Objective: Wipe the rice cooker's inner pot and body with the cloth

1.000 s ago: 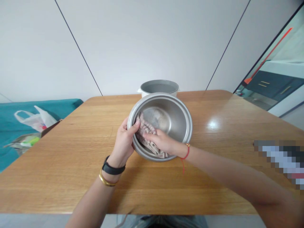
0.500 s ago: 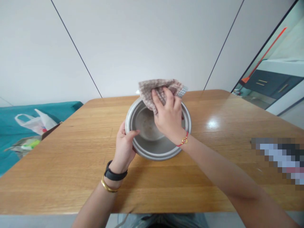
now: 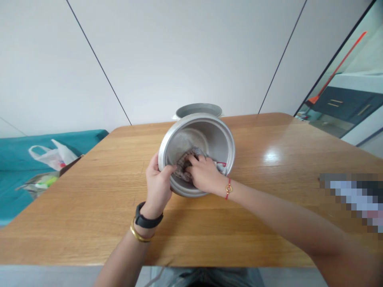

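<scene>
A grey metal pot (image 3: 220, 139), round and deep, is tilted with its mouth toward me above the wooden table. My left hand (image 3: 158, 179) grips its left rim, thumb over the edge and fingers behind. Inside the pot, my right hand (image 3: 206, 173) presses a crumpled brownish checked cloth (image 3: 184, 165) against the lower inner wall. A pale corner of cloth with a red edge shows by the right wrist. The fingertips are partly sunk in the cloth.
Behind the pot, a second grey round vessel (image 3: 199, 108) with pale side handles stands at the far edge of the wooden table (image 3: 104, 199). A white plastic bag (image 3: 52, 157) lies on a teal sofa (image 3: 12, 155) at left. A blurred-out patch (image 3: 356, 199) covers the right side.
My right hand has brought the cloth down from the pot's far rim into its inside. The pot has tipped, and the vessel behind it now shows.
</scene>
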Demonstrator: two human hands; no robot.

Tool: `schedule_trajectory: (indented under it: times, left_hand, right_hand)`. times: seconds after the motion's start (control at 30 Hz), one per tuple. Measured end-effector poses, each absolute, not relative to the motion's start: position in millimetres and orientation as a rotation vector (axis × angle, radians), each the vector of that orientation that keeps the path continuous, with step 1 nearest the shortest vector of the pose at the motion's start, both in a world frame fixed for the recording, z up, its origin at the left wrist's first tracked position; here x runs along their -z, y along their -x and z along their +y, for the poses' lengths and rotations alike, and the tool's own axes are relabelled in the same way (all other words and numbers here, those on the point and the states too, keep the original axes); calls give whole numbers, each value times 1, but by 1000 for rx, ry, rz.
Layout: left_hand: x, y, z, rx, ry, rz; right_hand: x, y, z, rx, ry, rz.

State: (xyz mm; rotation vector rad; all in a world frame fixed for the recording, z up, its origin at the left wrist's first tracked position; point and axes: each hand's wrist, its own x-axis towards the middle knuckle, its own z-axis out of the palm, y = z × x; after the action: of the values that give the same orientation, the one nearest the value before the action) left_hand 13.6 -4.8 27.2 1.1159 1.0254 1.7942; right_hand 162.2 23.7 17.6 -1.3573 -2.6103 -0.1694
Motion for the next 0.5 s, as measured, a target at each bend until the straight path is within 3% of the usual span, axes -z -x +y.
schedule_trajectory:
  times: [0.23,0.4,0.5]
  left_hand:
    - [-36,-10,-9,-1724,-1240,1089]
    - [-50,-4,-11,-1642,-1172,1074]
    - [-55,4,-9,-1751,-1118,1100]
  right_hand:
    - [-26,-193,36,641,1561,-2324]
    - [-35,-220,2,639,1465,-2062]
    - [-35,-247,-1,471,1369,-1687]
